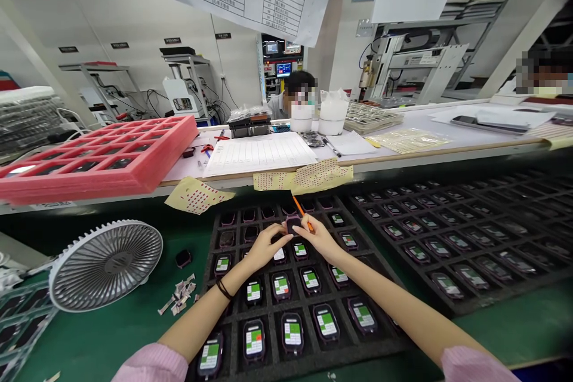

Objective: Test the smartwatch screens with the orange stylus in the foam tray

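Both my hands meet above a black foam tray (233,292), which holds rows of dark smartwatch-like devices with green-and-white screen labels, such as this one (292,333). My left hand (266,248) pinches a small dark device (293,225) from the near side. My right hand (319,237) grips a thin orange tool (301,212), whose tip points away from me past the device. The fingers of both hands hide part of the device and the tray pockets beneath it. A dark band circles my left wrist.
A second black tray of devices (465,239) lies to the right. On the left are a desk fan (105,265), a loose dark device (182,258) and paper scraps (178,295). Beyond, a pink foam tray (98,158), sticker sheets (322,176) and a co-worker (299,95) occupy the white bench.
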